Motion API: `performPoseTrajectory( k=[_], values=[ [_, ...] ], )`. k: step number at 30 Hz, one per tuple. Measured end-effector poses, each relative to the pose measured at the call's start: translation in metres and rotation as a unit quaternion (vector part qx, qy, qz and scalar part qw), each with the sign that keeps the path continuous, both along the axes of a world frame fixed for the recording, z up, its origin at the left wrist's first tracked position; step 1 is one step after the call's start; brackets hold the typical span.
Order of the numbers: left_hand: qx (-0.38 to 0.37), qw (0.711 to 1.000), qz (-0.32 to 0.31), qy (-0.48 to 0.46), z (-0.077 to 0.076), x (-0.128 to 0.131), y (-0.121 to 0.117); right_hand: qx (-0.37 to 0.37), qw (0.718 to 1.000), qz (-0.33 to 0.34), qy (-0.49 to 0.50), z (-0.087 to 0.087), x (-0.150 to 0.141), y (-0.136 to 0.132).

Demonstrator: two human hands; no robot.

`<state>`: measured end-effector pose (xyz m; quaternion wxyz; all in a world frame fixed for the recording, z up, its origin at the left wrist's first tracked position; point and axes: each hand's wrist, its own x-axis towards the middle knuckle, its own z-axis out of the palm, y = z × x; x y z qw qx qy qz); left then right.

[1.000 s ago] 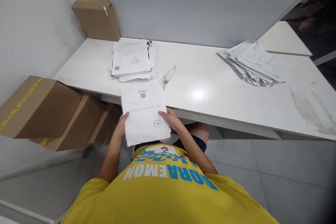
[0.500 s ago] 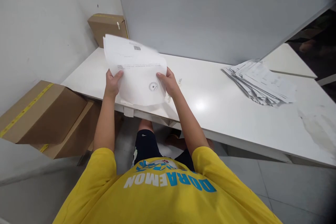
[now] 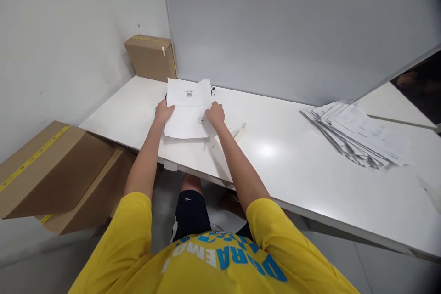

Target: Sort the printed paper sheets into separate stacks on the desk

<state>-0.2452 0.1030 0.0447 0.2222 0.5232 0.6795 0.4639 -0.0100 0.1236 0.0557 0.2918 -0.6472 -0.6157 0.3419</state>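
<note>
Between my two hands is a stack of printed paper sheets, white, with a round stamp near its lower right and a small dark code higher up. My left hand grips the left edge, thumb on top. On the right edge my right hand is closed in the same way, its thumb beside the stamp. The sheets are low over the white table, bent slightly across the middle; whether they touch it I cannot tell. The fingers beneath the paper are hidden.
A fanned pile of papers lies on the table's right part. A cardboard box stands in the back left corner. Further boxes with yellow tape are stacked left of the table. A grey panel rises behind.
Both hands have moved forward and down toward the tabletop with the paper sheets, which were raised and curled before and now lie flatter. The camera view has shifted a little.
</note>
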Motion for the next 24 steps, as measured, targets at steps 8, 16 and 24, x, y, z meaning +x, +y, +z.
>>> performPoseTrajectory(
  k=[8,16,24],
  values=[
    [0.055,0.993,0.013,-0.1,0.019,0.011,-0.011,-0.005,0.985,-0.004,0.175,0.001,0.0,0.005],
    [-0.035,0.951,-0.003,-0.306,0.016,-0.001,-0.015,-0.149,0.939,0.015,0.31,0.002,0.008,0.011],
    [0.03,0.945,-0.1,-0.311,0.026,0.004,-0.033,-0.068,0.904,0.116,0.405,0.009,0.024,-0.011]
  ],
)
